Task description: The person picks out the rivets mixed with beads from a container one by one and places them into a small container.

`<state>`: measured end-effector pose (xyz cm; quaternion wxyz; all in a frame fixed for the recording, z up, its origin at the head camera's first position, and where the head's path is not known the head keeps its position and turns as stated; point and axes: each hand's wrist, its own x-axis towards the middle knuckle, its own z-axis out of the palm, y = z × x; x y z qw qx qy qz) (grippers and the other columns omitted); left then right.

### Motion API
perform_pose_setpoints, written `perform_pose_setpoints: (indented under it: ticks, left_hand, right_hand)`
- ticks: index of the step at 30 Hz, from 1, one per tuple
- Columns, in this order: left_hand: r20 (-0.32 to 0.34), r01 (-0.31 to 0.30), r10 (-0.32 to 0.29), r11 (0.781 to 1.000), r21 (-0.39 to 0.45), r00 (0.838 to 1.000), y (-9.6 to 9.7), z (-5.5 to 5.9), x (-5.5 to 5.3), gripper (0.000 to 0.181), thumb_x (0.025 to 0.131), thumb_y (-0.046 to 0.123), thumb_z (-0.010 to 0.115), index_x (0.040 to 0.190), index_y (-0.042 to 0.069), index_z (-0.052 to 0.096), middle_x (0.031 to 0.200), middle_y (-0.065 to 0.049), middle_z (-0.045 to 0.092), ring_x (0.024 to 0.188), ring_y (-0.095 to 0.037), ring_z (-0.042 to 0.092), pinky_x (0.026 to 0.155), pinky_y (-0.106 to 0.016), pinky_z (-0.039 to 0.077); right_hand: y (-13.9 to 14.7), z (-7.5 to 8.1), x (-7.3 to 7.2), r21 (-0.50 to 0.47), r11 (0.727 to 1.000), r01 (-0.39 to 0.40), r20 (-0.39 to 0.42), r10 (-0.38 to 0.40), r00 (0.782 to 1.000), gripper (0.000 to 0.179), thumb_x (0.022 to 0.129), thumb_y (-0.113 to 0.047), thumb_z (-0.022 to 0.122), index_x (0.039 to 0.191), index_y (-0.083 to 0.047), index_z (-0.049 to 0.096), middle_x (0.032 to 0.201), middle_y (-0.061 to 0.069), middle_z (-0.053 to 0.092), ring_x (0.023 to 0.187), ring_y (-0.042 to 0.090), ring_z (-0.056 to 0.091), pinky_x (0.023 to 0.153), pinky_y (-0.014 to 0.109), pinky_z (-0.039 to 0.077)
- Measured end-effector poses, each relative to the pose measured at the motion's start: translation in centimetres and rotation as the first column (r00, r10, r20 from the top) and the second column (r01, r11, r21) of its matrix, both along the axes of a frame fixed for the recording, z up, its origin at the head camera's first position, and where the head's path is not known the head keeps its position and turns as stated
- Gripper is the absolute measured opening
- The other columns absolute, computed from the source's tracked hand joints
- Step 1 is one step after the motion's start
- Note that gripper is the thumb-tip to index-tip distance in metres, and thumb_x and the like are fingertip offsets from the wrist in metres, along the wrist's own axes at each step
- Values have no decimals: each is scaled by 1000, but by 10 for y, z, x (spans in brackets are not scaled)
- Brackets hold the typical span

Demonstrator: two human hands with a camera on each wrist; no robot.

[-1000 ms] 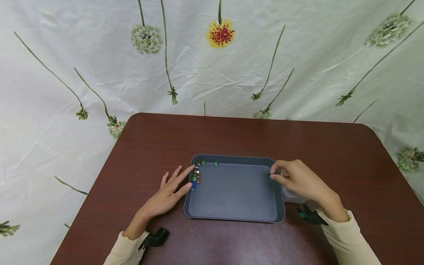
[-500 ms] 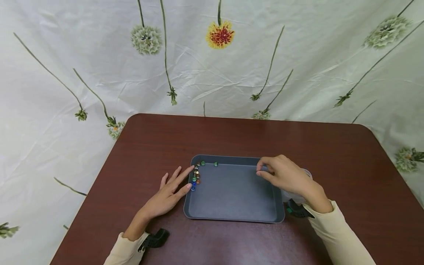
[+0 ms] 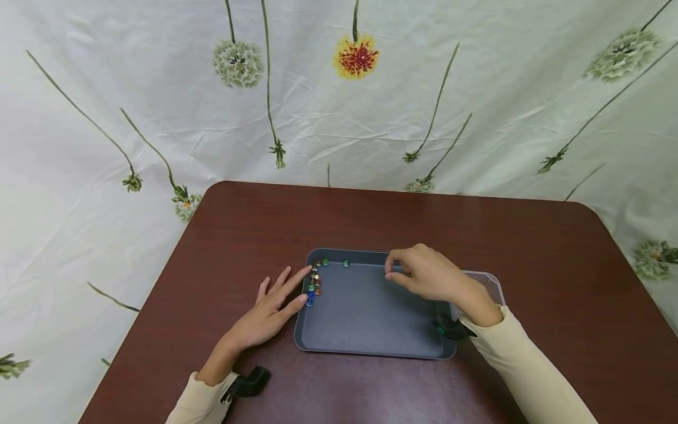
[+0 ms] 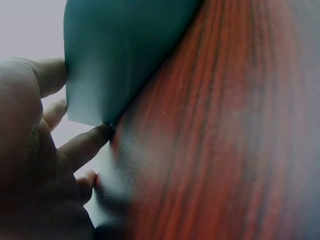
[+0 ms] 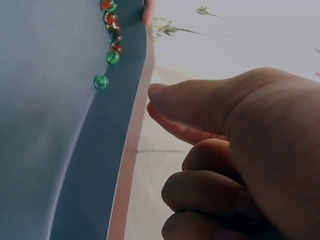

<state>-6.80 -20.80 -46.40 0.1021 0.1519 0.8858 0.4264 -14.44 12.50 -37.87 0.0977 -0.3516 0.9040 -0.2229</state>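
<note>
My left hand (image 3: 267, 312) lies at the left edge of a dark grey tray (image 3: 371, 353), fingers spread, its fingertips touching the rim. In the left wrist view the tray's outer wall (image 4: 115, 70) rises against those fingers. Several coloured glass marbles (image 3: 316, 282) line the tray's left side, and one green marble (image 3: 346, 264) sits apart by the far wall. My right hand (image 3: 426, 274) hovers over the right half of the tray, to the right of that marble. In the right wrist view its thumb (image 5: 190, 100) and index finger meet at the tips, with the other fingers curled and no marble showing.
A clear plastic container (image 3: 492, 285) stands just right of the tray, partly hidden by my right forearm. The brown wooden table (image 3: 254, 224) extends around both. Behind it hangs a white cloth (image 3: 339, 118) printed with flowers.
My right hand has moved left from the container and the tray's right edge to above the tray. My left hand, the tray and the marbles look the same.
</note>
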Motion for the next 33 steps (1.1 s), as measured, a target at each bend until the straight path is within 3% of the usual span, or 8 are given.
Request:
perform_pose_setpoints:
  ticks: [6,18,27,33]
  left_hand:
    - [-1,-1,1,1000,-3,1000,1,0,0,59,107,39,47,160,31,25,166,-4,24,156,-36,3,115,-66,-13]
    - [1,-7,7,1000,-6,1000,0,-1,0,59,106,40,47,160,32,25,166,-3,25,156,-35,3,115,-66,-13]
    - [10,-11,11,1000,-11,1000,1,0,0,59,106,41,47,160,30,26,166,-4,24,156,-35,3,115,-66,-13]
    - [15,-8,8,1000,-11,1000,1,1,0,59,106,41,47,161,30,25,166,-4,24,156,-35,3,115,-66,-13]
  right_hand:
    - [-17,-4,-4,3,999,-34,10,34,999,4,95,-23,71,96,-18,71,48,-11,30,44,2,24,45,19,19]
    - [-49,-9,-8,30,996,-88,22,88,996,4,96,-22,70,95,-18,71,48,-10,35,44,3,32,45,20,23]
    - [-69,-19,-15,52,994,-101,36,99,994,4,97,-23,68,95,-20,70,59,-8,51,46,4,41,45,21,31]
    - [-85,-24,-18,51,991,-122,42,120,992,5,98,-22,67,97,-18,70,60,-7,50,47,5,41,46,22,32]
